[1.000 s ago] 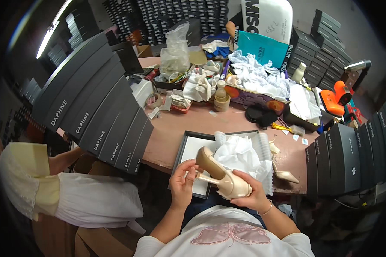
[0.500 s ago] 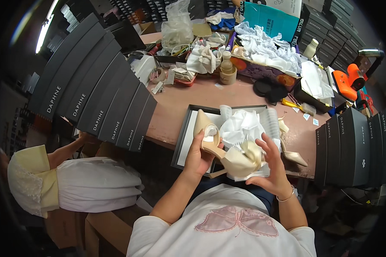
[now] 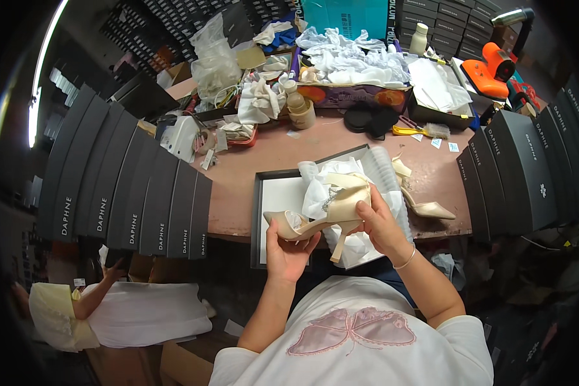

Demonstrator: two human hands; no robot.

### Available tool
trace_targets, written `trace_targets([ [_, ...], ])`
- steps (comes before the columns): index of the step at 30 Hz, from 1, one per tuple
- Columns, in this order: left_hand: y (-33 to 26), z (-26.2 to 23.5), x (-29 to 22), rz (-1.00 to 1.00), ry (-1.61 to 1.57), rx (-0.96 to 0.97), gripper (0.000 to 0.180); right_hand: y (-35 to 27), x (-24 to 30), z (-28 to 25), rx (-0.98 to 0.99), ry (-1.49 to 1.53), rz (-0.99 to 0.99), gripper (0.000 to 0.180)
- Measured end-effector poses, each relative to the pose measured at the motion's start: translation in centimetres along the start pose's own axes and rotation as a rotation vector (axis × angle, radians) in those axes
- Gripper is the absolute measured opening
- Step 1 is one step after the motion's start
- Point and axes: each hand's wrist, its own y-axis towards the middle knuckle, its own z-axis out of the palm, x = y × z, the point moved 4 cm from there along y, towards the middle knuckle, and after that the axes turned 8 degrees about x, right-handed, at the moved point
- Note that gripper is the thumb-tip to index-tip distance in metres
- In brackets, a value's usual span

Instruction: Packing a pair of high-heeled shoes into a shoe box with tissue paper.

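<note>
Worktable (image 3: 270,161) — cluttered, black boxes (image 3: 135,193) stacked, probably storeroom.

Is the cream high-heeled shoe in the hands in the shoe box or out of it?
Out. Both hands, left and right, hold the shoe above the open box, heel pointing down, clear of the white tissue paper.

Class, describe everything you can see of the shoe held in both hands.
The high-heeled shoe is cream, smooth and slightly glossy, with a pointed toe, thin heel and sparkly trim. It lies sideways above the open box and white tissue paper. The left hand cups the toe; the right hand grips the heel end.
</note>
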Motion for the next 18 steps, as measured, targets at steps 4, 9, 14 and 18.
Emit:
trace_targets([
  [4, 0.1, -1.0, 0.7, -0.054, -0.121, 0.038, 0.053, 0.5, 1.1, 1.6, 0.06, -0.182, -0.035, 0.075],
  [9, 0.6, -2.3, 0.5, -0.045, -0.149, 0.073, 0.051, 1.3, 1.4, 3.7, 0.099, -0.355, -0.145, 0.076],
  [14, -1.8, -2.3, -2.1, 0.713, 0.689, -0.152, 0.066, 1.1, 2.1, 4.7, 0.116, -0.574, -0.23, 0.076],
  [18, -3.5, 1.4, -2.8, 0.835, 1.746, 0.352, 0.058, -0.2, 2.8, 6.4, 0.193, -0.84, -0.365, 0.076],
])
